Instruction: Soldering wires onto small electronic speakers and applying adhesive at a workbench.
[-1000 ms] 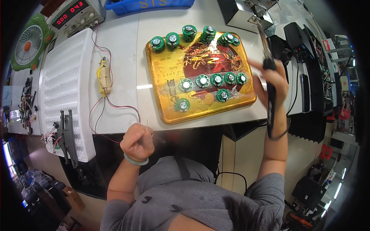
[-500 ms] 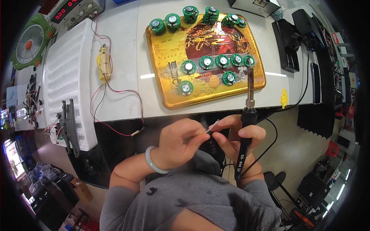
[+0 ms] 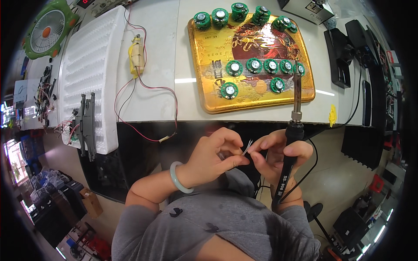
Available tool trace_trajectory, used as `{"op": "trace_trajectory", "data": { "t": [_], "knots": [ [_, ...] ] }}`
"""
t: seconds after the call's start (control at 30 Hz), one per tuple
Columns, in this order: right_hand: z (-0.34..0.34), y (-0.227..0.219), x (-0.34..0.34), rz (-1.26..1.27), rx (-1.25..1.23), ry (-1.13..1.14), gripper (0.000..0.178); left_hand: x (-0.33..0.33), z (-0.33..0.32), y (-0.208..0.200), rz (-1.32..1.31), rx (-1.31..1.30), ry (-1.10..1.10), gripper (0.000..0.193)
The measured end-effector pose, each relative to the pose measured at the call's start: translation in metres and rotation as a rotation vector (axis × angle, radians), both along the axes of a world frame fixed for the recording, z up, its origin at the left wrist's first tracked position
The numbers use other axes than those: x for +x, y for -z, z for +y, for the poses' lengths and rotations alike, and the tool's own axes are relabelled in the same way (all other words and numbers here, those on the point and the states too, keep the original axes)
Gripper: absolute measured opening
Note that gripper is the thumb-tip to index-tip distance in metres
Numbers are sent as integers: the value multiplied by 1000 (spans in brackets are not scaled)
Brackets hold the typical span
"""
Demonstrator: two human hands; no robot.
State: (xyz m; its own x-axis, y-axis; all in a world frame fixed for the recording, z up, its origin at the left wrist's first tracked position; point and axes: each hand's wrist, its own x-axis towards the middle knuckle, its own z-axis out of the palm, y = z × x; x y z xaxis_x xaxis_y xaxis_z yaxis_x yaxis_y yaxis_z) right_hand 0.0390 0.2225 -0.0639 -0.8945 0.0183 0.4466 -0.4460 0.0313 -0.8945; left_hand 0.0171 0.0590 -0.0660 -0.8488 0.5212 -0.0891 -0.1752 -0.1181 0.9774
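My left hand (image 3: pixel 211 154), with a pale bangle at its wrist, is closed in a pinch on thin pale wires (image 3: pixel 247 147) in front of my body. The fingertips of my right hand (image 3: pixel 269 164) meet the same wires from the other side. That hand also grips a black soldering iron (image 3: pixel 286 167), its metal tip pointing up and away from me. Beyond the table edge lies a gold tin (image 3: pixel 207 93) carrying several small green round speakers (image 3: pixel 234 67). The iron's tip overlaps the rightmost speaker in view; whether they touch, I cannot tell.
On the left stand a white foam tray (image 3: pixel 93 48), a yellow taped bundle with red and black leads (image 3: pixel 136 56) and a green fan (image 3: pixel 48 32). A black holder (image 3: pixel 337 58) is at the right. The iron's cable (image 3: pixel 314 156) loops beside my right arm.
The view has shifted, so the table and tin sit farther right and higher. Both hands stay close together; the wires now point more upward and show as separate strands.
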Motion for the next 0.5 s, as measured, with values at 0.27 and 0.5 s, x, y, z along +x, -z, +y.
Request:
{"op": "trace_trajectory", "data": {
  "t": [0.27,0.5],
  "knots": [
    [-4,-5,5,-131,-46,-75,55,2,-6,0,258,-155,-47,20],
    [-3,-4,7,-33,10,-24,52,-11,-5,-9,296,-259,69,15]
  ]
}}
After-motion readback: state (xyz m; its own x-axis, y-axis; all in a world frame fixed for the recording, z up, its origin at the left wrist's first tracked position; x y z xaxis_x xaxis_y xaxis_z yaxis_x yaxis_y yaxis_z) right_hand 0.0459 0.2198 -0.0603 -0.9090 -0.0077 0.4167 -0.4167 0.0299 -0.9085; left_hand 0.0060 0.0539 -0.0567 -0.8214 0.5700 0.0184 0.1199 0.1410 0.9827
